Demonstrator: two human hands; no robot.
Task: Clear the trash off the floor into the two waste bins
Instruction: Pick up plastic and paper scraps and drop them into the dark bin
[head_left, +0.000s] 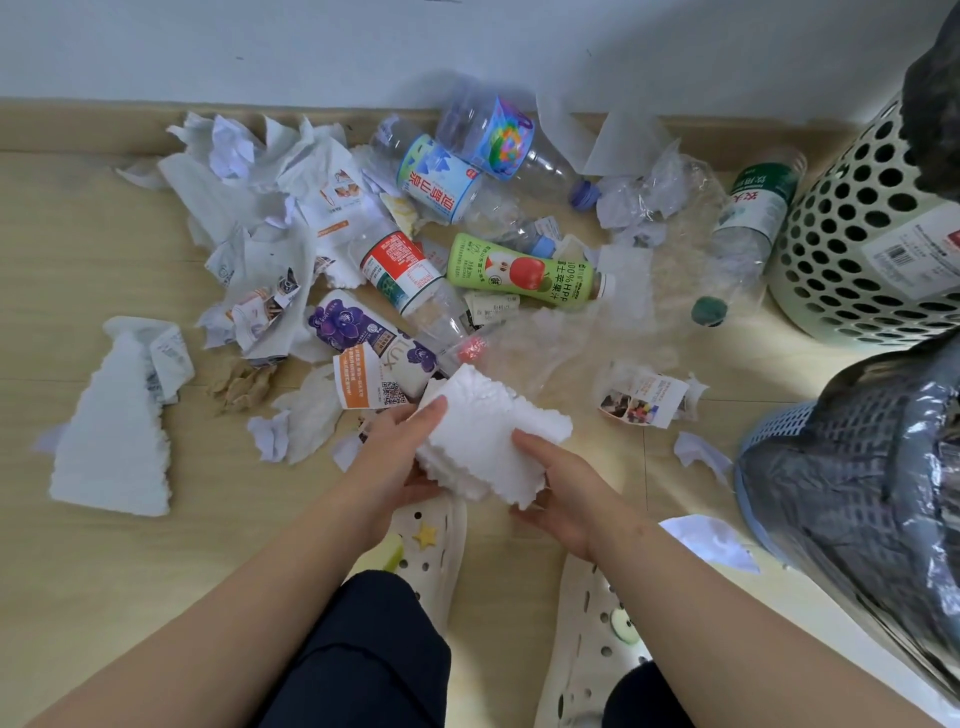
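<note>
A folded piece of white foam sheet (488, 441) is held low over the floor by both hands. My left hand (400, 447) grips its left edge, thumb on top. My right hand (558, 483) grips its right side from below. Beyond them lies a heap of trash: several plastic bottles such as the green apple-juice bottle (524, 273) and the red-label bottle (405, 273), crumpled paper (270, 197) and clear plastic film (670, 192). A pale green perforated bin (857, 228) stands at the right, and a blue mesh bin (779, 431) lined with a dark bag is nearer.
A second white foam sheet (111, 441) lies on the wooden floor at the left. A torn leaflet (644, 400) and paper scraps (711, 540) lie near the blue bin. My two cream clogs (431, 545) stand below the hands. The white wall (311, 47) runs along the back.
</note>
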